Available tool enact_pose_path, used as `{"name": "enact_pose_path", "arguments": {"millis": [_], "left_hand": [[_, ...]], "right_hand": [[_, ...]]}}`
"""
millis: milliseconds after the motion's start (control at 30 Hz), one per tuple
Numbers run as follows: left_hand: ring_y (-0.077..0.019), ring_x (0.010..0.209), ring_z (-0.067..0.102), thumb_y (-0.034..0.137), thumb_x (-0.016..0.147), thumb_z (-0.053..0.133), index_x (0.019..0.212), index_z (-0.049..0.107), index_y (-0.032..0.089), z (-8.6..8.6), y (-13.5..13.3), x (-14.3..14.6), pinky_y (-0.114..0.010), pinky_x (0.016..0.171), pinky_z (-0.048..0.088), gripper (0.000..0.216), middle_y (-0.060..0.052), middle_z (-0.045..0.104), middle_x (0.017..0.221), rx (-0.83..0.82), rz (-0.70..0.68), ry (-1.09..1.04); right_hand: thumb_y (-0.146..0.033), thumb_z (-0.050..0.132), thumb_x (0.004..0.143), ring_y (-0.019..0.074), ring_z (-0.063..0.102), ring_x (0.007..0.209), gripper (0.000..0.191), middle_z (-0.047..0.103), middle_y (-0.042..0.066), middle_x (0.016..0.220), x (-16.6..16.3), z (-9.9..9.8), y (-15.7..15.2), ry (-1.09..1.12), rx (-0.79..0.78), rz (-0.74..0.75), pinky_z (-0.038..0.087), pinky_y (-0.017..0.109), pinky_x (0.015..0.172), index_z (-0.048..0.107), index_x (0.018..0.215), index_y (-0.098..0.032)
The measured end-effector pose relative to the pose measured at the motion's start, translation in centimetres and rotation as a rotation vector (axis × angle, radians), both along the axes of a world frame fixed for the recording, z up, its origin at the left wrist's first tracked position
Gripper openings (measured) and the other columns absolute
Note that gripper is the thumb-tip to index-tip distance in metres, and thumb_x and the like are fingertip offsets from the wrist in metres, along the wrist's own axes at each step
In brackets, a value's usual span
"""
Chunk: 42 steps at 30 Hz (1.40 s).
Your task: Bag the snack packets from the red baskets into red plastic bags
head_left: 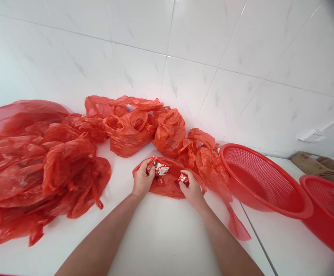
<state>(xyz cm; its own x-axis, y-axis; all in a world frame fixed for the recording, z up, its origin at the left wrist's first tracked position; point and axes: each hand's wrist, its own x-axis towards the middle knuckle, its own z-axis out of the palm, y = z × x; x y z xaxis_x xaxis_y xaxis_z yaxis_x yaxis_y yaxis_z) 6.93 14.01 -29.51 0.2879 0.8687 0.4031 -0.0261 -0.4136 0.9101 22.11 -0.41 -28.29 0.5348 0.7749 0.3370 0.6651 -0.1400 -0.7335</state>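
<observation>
My left hand is closed on a small red packet with white and yellow print. Between the thumb and fingers of my right hand is a smaller red wrapped packet. Both hands are over an opened red plastic bag that lies on the white table. What the packets contain is hidden by their wrappers.
To the left spreads a large heap of crumpled red plastic bags. Several bunched red bags line the tiled wall. Two red perforated baskets stand at the right, near a cardboard box.
</observation>
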Motion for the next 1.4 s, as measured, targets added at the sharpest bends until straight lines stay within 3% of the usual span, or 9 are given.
{"name": "enact_pose_path", "arguments": {"millis": [267,433,633,700,867,967,1067,1200,1400], "left_hand": [[-0.0143,0.071,0.063,0.033,0.082,0.054,0.117,0.058,0.025,0.3,-1.1,0.2,-0.027,0.073,0.049,0.036,0.0,0.071,0.095,0.079,-0.018,0.134],[-0.0135,0.056,0.058,0.034,0.081,0.056,0.117,0.059,0.027,0.3,-1.3,0.5,-0.027,0.066,0.048,0.036,0.003,0.069,0.075,0.112,-0.004,0.214],[-0.0176,0.062,0.063,0.033,0.081,0.057,0.115,0.06,0.028,0.9,-2.4,1.7,-0.028,0.065,0.047,0.034,0.001,0.069,0.074,0.166,0.002,0.318],[-0.0202,0.069,0.065,0.032,0.081,0.057,0.115,0.059,0.028,1.1,-3.0,2.3,-0.029,0.066,0.047,0.034,0.0,0.07,0.078,0.178,-0.008,0.363],[-0.0226,0.069,0.066,0.033,0.079,0.061,0.12,0.055,0.028,0.9,-3.9,3.6,-0.029,0.062,0.047,0.041,-0.001,0.069,0.074,0.106,-0.076,0.366],[-0.0211,0.077,0.066,0.031,0.079,0.062,0.123,0.051,0.028,0.5,-4.1,3.9,-0.031,0.07,0.049,0.046,-0.003,0.071,0.091,0.039,-0.145,0.256],[-0.0223,0.091,0.065,0.029,0.079,0.062,0.124,0.05,0.029,0.3,-4.0,3.6,-0.035,0.081,0.049,0.046,-0.005,0.069,0.106,0.021,-0.164,0.191],[-0.0247,0.107,0.059,0.031,0.076,0.066,0.125,0.051,0.028,0.3,-3.9,3.0,-0.039,0.091,0.047,0.051,-0.007,0.062,0.119,0.185,-0.214,0.269],[-0.0269,0.112,0.056,0.02,0.072,0.069,0.116,0.059,0.027,-0.4,-3.6,3.0,-0.042,0.095,0.046,0.046,-0.007,0.061,0.12,0.377,-0.301,0.373]], "right_hand": [[-0.026,0.055,0.076,0.0233,0.063,0.101,0.047,0.065,0.006,0.115,0.2,-0.2,0.1,0.06,0.008,-0.049,0.047,0.043,0.093,0.052,0.123,-0.025],[-0.027,0.055,0.078,0.0242,0.057,0.112,0.047,0.061,0.007,0.124,0.6,-0.6,0.0,0.042,0.099,-0.084,0.043,0.045,0.1,0.051,0.125,-0.024],[-0.03,0.049,0.082,0.0188,0.064,0.065,0.046,0.066,0.009,0.102,1.2,-1.3,0.4,0.272,0.186,-0.093,0.056,0.036,0.063,0.046,0.127,-0.022],[-0.031,0.046,0.083,0.0179,0.063,0.061,0.046,0.065,0.01,0.102,1.2,-1.4,0.5,0.338,0.214,-0.093,0.056,0.036,0.06,0.045,0.127,-0.021],[-0.03,0.044,0.085,0.0222,0.063,0.094,0.043,0.058,0.012,0.121,1.0,-1.3,0.5,0.215,0.251,-0.185,0.052,0.041,0.085,0.045,0.126,-0.021],[-0.029,0.043,0.086,0.0236,0.051,0.119,0.042,0.054,0.012,0.13,0.9,-1.2,0.4,0.114,0.263,-0.231,0.042,0.043,0.1,0.046,0.127,-0.02],[-0.03,0.042,0.086,0.023,0.051,0.119,0.045,0.053,0.012,0.131,0.8,-1.2,0.3,0.129,0.273,-0.244,0.041,0.042,0.1,0.042,0.131,-0.02],[-0.029,0.044,0.086,0.022,0.05,0.119,0.046,0.053,0.01,0.13,0.7,-0.9,0.2,0.139,0.287,-0.26,0.04,0.04,0.1,0.043,0.132,-0.023],[-0.027,0.046,0.085,0.0213,0.055,0.108,0.038,0.056,0.01,0.121,0.8,-0.4,0.0,0.099,0.355,-0.289,0.042,0.038,0.095,0.048,0.122,-0.021]]}}
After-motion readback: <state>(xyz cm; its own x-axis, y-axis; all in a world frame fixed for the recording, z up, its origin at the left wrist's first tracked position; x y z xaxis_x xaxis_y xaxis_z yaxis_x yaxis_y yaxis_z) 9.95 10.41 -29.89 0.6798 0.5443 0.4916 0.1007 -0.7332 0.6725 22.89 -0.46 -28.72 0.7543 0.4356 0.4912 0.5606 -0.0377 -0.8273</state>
